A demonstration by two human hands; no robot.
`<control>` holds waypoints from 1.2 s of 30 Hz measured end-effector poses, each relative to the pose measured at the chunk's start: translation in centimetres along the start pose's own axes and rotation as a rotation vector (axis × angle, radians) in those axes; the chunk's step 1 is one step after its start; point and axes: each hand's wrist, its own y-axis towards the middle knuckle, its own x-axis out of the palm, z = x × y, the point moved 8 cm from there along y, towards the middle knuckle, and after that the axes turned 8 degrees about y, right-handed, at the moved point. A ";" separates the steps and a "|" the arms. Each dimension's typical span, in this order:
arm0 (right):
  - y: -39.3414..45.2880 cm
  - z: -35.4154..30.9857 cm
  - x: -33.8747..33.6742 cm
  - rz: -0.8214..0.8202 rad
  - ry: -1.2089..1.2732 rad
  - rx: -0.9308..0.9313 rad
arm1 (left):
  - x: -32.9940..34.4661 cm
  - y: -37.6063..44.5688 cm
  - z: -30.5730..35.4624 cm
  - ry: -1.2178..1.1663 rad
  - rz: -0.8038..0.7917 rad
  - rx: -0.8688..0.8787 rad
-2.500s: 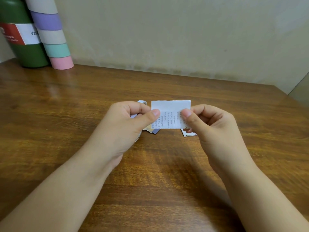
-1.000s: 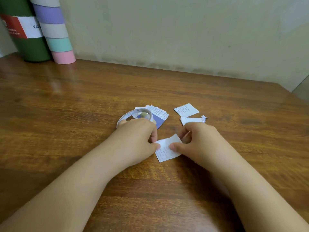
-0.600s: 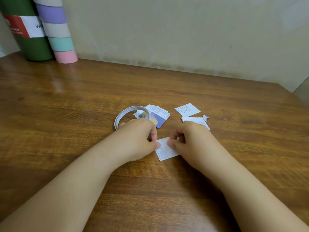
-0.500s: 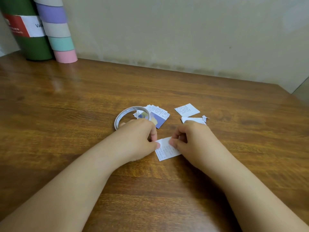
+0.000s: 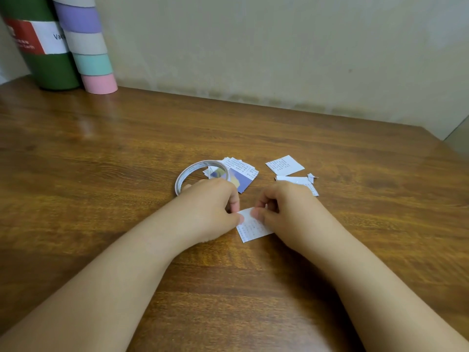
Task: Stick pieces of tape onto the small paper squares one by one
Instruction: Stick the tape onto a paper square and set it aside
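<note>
One small white printed paper square [image 5: 253,226] lies flat on our brown wooden table [image 5: 101,153], its long axis running from the far left towards us on the right. Our left hand [image 5: 213,207] and right hand [image 5: 286,207] both curl fingers onto its far edge, pinching it. Beyond our left hand sits a clear tape roll [image 5: 200,171], touching a small pile of paper scraps [image 5: 241,171].

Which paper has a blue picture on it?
The top paper in the pile beside the tape roll. It shows a blue patch; the other papers show only white with small print.
</note>
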 end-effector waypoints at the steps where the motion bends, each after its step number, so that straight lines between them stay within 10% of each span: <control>1: 0.1 0.3 -0.3 0.022 -0.014 0.013 | 0.0 0.0 0.0 -0.004 0.000 -0.001; 36: -0.5 -1.0 0.6 -0.126 -0.051 -0.141 | -0.2 -0.1 0.1 0.031 -0.026 -0.012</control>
